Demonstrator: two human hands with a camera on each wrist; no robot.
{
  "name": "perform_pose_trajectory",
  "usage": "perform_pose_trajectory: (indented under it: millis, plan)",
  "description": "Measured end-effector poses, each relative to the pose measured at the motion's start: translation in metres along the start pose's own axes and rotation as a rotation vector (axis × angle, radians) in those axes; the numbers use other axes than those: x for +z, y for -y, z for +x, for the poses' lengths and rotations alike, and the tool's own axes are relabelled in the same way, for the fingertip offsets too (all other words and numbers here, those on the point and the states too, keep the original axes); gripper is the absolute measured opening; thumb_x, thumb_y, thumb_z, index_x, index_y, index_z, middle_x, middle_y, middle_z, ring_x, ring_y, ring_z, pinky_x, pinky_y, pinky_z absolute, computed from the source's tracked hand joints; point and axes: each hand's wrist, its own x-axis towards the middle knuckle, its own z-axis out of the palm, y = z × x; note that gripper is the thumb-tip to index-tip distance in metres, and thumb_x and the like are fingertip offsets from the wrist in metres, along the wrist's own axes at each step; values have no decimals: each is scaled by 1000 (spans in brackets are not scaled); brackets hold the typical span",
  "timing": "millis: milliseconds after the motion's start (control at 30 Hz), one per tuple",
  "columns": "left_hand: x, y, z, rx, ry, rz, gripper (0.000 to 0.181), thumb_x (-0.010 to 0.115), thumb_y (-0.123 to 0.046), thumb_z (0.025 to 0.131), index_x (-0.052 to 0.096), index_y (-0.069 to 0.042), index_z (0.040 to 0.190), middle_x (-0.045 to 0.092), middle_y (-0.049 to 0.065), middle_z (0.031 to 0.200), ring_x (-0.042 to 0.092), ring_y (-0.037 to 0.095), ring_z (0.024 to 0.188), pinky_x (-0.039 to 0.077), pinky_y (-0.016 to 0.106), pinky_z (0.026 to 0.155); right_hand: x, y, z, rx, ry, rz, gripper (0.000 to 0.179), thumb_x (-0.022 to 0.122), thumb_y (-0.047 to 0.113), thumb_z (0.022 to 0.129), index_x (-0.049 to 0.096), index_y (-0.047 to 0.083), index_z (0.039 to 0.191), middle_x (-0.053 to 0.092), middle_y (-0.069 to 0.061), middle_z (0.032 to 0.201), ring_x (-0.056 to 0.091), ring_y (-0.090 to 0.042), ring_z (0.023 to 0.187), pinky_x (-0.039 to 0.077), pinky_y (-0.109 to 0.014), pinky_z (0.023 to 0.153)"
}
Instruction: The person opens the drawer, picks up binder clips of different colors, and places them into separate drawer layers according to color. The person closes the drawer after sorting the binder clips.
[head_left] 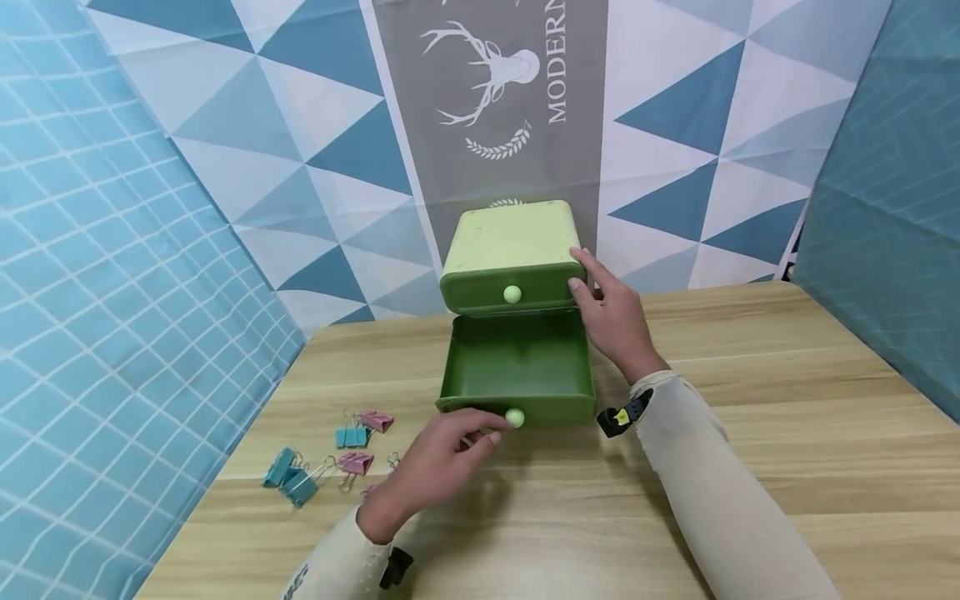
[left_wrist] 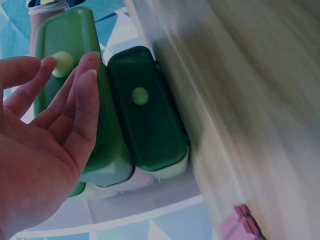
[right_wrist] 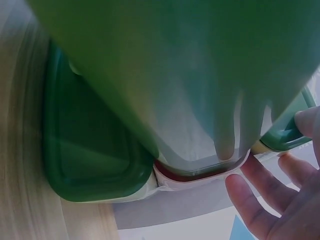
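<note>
A small green cabinet (head_left: pixel 517 237) of stacked drawers stands at the back of the table. Its middle drawer (head_left: pixel 558 410) is pulled far out and looks bare inside. My left hand (head_left: pixel 438 462) is at that drawer's pale round knob (head_left: pixel 514 418); a fingertip touches the knob's side, while the thumb stays apart below it. At the cabinet's upper right corner, my right hand (head_left: pixel 618 321) rests with the thumb on the top drawer's front (head_left: pixel 480 292) and a finger on the top edge. Its other fingers (right_wrist: pixel 260 180) lie spread along the side. The bottom drawer (left_wrist: pixel 150 120) is closed.
Several blue binder clips (head_left: pixel 300 487) and pink binder clips (head_left: pixel 356 462) lie on the wooden table (head_left: pixel 750 467) to the left, some partly behind my left hand. A patterned cloth (head_left: pixel 660 192) hangs behind the cabinet. Blue panels (head_left: pixel 97 300) flank the table.
</note>
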Motion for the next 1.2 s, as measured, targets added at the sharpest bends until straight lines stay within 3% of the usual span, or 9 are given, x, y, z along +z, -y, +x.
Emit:
perform_pose_trajectory:
  millis: [233, 433, 533, 667, 867, 967, 1200]
  plan:
    - [-6, 10, -6, -46, 31, 57, 20, 58, -27, 104, 73, -22, 116, 71, -2, 114, 64, 8, 95, 54, 32, 81, -2, -2, -1, -5, 1, 4, 50, 47, 41, 106, 38, 38, 155, 29, 15, 159, 65, -29, 112, 47, -43, 74]
    - [-16, 15, -14, -68, 29, 86, 20, 58, -27, 104, 73, -24, 117, 71, -3, 110, 63, 6, 90, 54, 31, 79, -3, -3, -2, -4, 4, -1, 50, 47, 40, 106, 36, 39, 155, 29, 15, 159, 64, -31, 115, 49, -46, 77]
    - [-23, 22, -20, -89, 23, 56, 21, 57, -29, 104, 72, -24, 118, 71, -2, 111, 65, 6, 91, 54, 32, 80, -2, -2, -1, -2, 5, 5, 49, 47, 40, 106, 37, 38, 155, 29, 15, 159, 64, -31, 116, 50, -46, 77]
    - [-34, 32, -32, -144, -2, 7, 21, 58, -26, 104, 72, -19, 118, 71, 1, 112, 69, 13, 92, 54, 32, 80, 0, -2, -1, -1, 11, 13, 50, 47, 41, 106, 38, 37, 155, 29, 16, 159, 64, -29, 114, 48, -43, 74]
    - [-49, 47, -46, -243, -52, -56, 23, 57, -21, 104, 71, -13, 120, 71, 7, 110, 70, 26, 87, 56, 32, 69, 1, 0, 0, 1, 11, 1, 50, 46, 43, 106, 37, 37, 155, 29, 17, 159, 65, -29, 112, 48, -43, 73]
    - [-52, 53, -51, -245, -83, -12, 23, 58, -24, 104, 72, -13, 119, 72, 5, 107, 69, 20, 86, 56, 31, 71, 1, 0, 1, 4, 7, -3, 50, 46, 42, 106, 38, 36, 155, 30, 17, 159, 65, -28, 111, 49, -44, 74]
    - [-56, 57, -59, -191, -148, 232, 19, 62, -17, 101, 75, -15, 115, 72, -8, 105, 66, 4, 85, 55, 28, 73, 1, 1, 0, 5, 3, -14, 49, 46, 40, 106, 38, 37, 155, 32, 14, 159, 64, -29, 113, 50, -46, 76]
